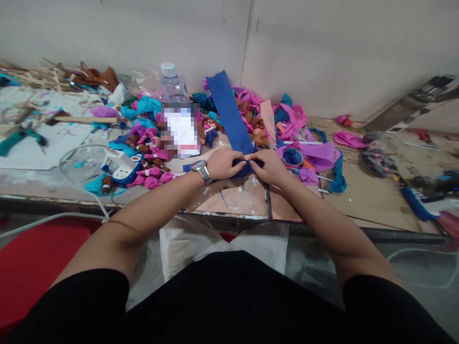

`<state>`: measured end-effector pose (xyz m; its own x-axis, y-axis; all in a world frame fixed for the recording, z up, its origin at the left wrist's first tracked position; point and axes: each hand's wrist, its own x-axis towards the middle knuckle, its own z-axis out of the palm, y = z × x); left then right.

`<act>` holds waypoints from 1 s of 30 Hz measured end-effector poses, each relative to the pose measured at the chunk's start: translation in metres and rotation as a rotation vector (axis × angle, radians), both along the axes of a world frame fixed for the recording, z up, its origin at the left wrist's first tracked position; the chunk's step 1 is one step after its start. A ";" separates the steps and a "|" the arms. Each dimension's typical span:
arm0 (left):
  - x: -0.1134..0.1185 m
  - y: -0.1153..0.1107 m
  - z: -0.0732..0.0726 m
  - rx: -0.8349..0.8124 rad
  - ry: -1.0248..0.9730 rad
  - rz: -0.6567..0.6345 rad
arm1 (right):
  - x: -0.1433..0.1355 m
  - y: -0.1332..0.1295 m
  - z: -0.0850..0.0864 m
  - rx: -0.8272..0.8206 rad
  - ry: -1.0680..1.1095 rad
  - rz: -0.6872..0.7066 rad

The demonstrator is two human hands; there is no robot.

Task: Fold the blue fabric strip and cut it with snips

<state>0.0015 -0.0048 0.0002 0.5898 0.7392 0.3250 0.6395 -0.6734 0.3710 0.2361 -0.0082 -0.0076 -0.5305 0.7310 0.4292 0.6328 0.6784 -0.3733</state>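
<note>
A long dark blue strip (231, 112), of paper or fabric, stretches from the wall down to my hands at the front of the table. My left hand (225, 164), with a silver watch on its wrist, pinches blue material near the strip's lower end. Facing it, my right hand (268, 166) grips the same blue material between thumb and fingers. The fingertips of both hands nearly meet. Part of the blue material lies under the hands and is hidden. Crumpled pink, brown and turquoise pieces (152, 177) lie left of my hands; purple pieces (321, 155) lie to the right.
A lit phone (182, 131) leans before a clear bottle (174, 86). A power strip (125, 174) with white cable sits at left, near green-handled pliers (23, 141). A tape roll (292, 156) is close to my right hand. A red stool (46, 258) stands below the table edge.
</note>
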 end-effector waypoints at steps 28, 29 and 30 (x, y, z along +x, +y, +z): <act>0.002 -0.004 0.001 -0.011 -0.136 -0.069 | -0.005 -0.007 0.001 0.030 0.037 0.033; 0.002 -0.005 0.000 -0.009 -0.134 -0.072 | -0.006 -0.007 0.000 0.027 0.035 0.034; 0.003 -0.005 0.000 -0.009 -0.130 -0.073 | -0.006 -0.007 0.000 0.023 0.032 0.034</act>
